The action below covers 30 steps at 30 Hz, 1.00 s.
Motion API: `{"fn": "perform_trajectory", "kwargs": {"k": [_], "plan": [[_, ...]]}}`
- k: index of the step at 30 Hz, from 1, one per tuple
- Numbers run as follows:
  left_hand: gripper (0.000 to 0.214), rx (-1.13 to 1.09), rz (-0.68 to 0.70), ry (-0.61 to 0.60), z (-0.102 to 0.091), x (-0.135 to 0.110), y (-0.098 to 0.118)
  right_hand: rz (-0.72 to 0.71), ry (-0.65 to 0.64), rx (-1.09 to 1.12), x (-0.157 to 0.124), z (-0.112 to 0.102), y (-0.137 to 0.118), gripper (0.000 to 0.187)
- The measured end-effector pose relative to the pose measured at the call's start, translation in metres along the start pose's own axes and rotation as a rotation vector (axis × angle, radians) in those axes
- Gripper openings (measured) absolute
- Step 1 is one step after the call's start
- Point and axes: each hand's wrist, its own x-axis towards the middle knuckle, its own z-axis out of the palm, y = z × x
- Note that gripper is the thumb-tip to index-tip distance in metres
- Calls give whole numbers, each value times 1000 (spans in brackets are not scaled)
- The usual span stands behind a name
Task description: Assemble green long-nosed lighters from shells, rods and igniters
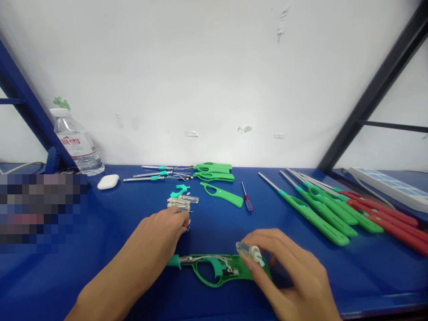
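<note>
My right hand (284, 267) pinches a small clear fuel tank (245, 249) with a white valve end between thumb and fingers, above the right end of an opened green lighter housing (240, 272). A teal trigger (219, 266), thin wires and the metal end of a rod lie in that housing. My left hand (167, 229) is closed, fingers pointing down at the table, just in front of several clear fuel tanks (179, 203). Tiny bits show at its fingertips, too small to name. Teal trigger pieces (180, 191) lie behind the tanks.
Green housings (214, 173) with metal rods (147, 177), a loose green half shell (224, 195) and a screwdriver (247, 201) lie farther back. Several green lighters (314, 218) and red ones (394, 218) lie right, near a power strip (394, 185). A bottle (78, 142) and white case (108, 182) stand left.
</note>
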Motion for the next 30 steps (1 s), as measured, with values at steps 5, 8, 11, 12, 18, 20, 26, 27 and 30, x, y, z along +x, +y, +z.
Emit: {"fn": "perform_trajectory", "kwargs": {"k": [5,8,11,12,18,20,26,27,30], "plan": [[17,-24,-17,7,0,-2,0,3,34,-37,-2,1,1,14],[15,-47,-11,42,-2,-4,2,7,40,-89,-4,1,2,20],[15,-194,65,188,-6,-6,10,9,29,-105,-7,1,5,24],[15,-284,111,264,-9,-7,14,6,25,-107,-8,2,7,24],[18,-653,198,525,-23,-14,38,-30,29,-73,-6,3,12,24],[18,-720,177,493,-23,-17,43,-26,25,-54,-3,3,10,21],[19,-1000,54,144,-24,-20,54,-20,27,-38,1,4,6,16],[19,-1040,47,94,-25,-20,57,-20,22,-45,0,5,6,16],[16,-1134,14,-18,-28,-20,63,-24,-1,-61,0,6,7,17]]}}
